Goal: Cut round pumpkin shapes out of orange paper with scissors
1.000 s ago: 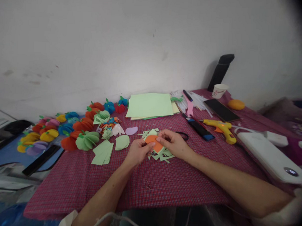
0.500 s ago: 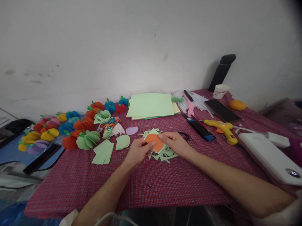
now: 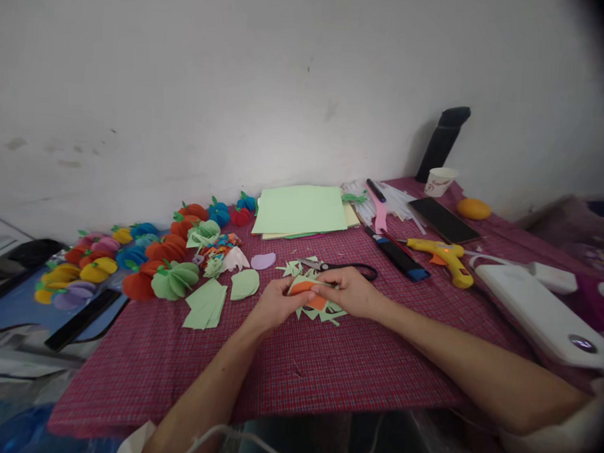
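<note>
Between my two hands is an orange paper piece [image 3: 320, 302] laid over light green paper [image 3: 302, 280]. My left hand [image 3: 277, 301] pinches its left side, thumb on top. My right hand [image 3: 352, 292] grips the right side, with the thumb close to the left thumb. Fingers hide part of both papers. Light green paper scraps [image 3: 323, 315] lie on the table under the hands. Just behind them rest scissors [image 3: 347, 266] with black handles. To the left are a rounded green paper stack [image 3: 245, 285], green rectangles [image 3: 207, 304] and a lilac paper piece [image 3: 263, 261].
Several colourful paper pumpkins [image 3: 167, 249] crowd the left side. Green paper sheets [image 3: 303, 210] lie at the back. On the right are a yellow glue gun [image 3: 443, 256], a box cutter [image 3: 401, 256], a phone [image 3: 443, 219], a paper cup [image 3: 440, 182] and a white power bank [image 3: 543, 314].
Both hands have tilted the orange and green papers flatter, and the thumbs have come together over them. The right hand has shifted slightly, and the scissors behind now show more.
</note>
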Action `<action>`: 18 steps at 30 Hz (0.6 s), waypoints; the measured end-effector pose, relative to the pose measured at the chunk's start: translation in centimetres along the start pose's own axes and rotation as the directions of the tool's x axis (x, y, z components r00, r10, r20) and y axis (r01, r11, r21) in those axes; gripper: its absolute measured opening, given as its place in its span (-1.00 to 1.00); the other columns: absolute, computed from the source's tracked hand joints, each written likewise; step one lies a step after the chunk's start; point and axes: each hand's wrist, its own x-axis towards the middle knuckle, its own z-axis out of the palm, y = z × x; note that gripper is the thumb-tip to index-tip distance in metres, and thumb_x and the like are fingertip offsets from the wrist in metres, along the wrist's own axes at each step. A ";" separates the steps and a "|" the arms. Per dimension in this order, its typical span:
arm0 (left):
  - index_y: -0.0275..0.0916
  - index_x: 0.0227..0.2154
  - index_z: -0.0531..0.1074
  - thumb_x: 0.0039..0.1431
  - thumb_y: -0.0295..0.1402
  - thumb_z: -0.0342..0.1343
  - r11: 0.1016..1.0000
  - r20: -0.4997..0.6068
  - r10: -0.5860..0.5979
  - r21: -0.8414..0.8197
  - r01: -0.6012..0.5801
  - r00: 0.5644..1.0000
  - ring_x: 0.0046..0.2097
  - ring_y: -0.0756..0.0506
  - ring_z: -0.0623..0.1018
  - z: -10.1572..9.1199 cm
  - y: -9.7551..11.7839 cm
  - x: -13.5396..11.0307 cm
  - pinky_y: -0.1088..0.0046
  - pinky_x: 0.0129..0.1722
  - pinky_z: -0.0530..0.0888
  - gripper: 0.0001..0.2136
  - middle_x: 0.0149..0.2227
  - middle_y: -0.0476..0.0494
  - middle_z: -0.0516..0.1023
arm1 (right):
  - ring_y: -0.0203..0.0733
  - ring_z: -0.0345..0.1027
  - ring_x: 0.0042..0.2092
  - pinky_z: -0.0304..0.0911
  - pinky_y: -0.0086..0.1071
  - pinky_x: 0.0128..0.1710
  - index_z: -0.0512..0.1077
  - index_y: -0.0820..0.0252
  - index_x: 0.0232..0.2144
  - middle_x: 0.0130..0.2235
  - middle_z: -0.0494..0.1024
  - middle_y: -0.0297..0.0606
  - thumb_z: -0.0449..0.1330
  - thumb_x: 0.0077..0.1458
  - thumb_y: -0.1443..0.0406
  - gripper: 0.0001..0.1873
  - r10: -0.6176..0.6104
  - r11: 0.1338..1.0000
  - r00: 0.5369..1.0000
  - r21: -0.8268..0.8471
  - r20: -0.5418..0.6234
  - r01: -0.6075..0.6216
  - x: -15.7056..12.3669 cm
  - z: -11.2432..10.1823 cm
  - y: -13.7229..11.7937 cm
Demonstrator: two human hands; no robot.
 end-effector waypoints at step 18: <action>-0.31 -0.61 0.42 -0.17 -0.21 0.10 0.930 0.047 0.006 0.366 -0.023 0.999 -0.61 0.09 0.13 -0.7 -1.1 -0.2 0.57 -0.63 0.07 -0.77 -0.69 0.08 0.20 | -0.23 0.28 -0.33 0.09 -0.39 -0.29 0.46 0.18 -0.43 -0.44 0.47 -0.25 -0.03 0.10 0.24 -0.72 -0.243 0.887 0.957 -0.362 0.161 0.286 -0.4 -0.1 -0.8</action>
